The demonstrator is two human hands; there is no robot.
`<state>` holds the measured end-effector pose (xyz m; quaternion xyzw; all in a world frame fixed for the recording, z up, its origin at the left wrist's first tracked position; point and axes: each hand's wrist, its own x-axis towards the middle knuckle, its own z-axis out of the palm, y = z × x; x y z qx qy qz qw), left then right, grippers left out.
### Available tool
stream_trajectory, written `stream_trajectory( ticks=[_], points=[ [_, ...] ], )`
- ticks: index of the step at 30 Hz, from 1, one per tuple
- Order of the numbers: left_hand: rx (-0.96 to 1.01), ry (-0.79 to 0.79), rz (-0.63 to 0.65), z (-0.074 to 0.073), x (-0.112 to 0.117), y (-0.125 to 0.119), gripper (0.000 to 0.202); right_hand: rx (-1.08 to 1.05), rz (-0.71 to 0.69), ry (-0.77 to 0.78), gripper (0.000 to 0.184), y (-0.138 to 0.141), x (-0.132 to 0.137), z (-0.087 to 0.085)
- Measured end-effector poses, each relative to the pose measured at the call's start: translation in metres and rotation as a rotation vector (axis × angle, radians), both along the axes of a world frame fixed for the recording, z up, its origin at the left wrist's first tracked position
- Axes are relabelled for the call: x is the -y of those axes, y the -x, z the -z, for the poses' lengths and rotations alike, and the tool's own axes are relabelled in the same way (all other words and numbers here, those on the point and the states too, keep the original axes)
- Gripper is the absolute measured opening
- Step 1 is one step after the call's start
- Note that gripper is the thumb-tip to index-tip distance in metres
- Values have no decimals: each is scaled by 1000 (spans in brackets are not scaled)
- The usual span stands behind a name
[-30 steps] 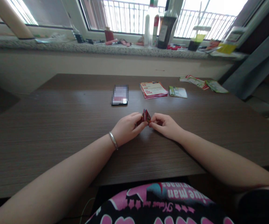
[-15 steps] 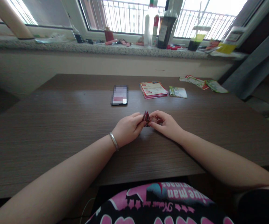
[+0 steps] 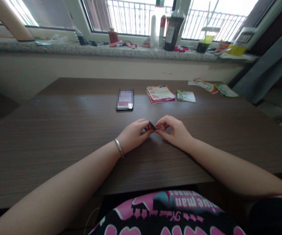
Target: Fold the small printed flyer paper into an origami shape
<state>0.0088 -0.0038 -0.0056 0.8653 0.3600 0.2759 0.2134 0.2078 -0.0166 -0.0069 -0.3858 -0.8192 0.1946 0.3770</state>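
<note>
Position of the work: small folded red paper [image 3: 152, 125] between both hands, at or just above the counter [image 3: 57, 137], near its middle. Left grip [image 3: 132, 134]: thumb and fingertips pressed together, pinching the paper's left end. Right grip [image 3: 173, 130]: pinching the right end in the same way, with exact finger placement partly hidden. For a clean hold, pinch near the paper's edges and apply equal pressure from both sides. Rest both forearms on the counter for steadiness. Silver bangle [image 3: 118, 147] on the left wrist: clear of the paper. Toward the far edge, left to right: blurred phone [image 3: 125, 99], stack of red-and-white leaflets [image 3: 160, 94], green-and-white card [image 3: 186, 96] — all well apart from both hands.
</note>
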Motion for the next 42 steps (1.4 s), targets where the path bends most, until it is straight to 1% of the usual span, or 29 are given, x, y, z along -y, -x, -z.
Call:
stream_trajectory(
  ticks=[4, 6, 9, 13, 15, 19, 23, 28, 32, 36, 42],
  points=[
    [55, 33, 12, 0, -1, 0, 11, 14, -11, -37, 7, 0, 2, -2],
    [71, 37, 31, 0, -1, 0, 11, 7, -13, -47, 4, 0, 2, -2],
    [87, 27, 48, -1, 0, 0, 11, -5, -1, -43, 4, 0, 3, -3],
    [115, 10, 10, -3, 2, -1, 10, -44, 44, -15, 3, 0, 0, -2],
    [158, 28, -12, -4, 3, -1, 10, -68, 73, 11, 3, -1, -2, 0],
    [281, 142, -14, -1, 5, -3, 22, -88, 113, 69, 6, 1, -4, 5],
    [314, 199, -8, 2, 4, -4, 30, -76, 76, 96, 9, 5, -1, 6],
    [339, 281, -3, 1, 4, -4, 27, -85, 48, 178, 5, 4, 0, 4],
    [387, 361, -22, 2, 2, -4, 27, -99, -10, 243, 11, 2, -3, 6],
    [416, 424, -38, 5, -1, -4, 32, -79, -49, 223, 13, 2, -4, 8],
    [537, 592, 25, 7, -3, -5, 26, -54, -13, 201, 15, 1, -4, 7]
  ],
)
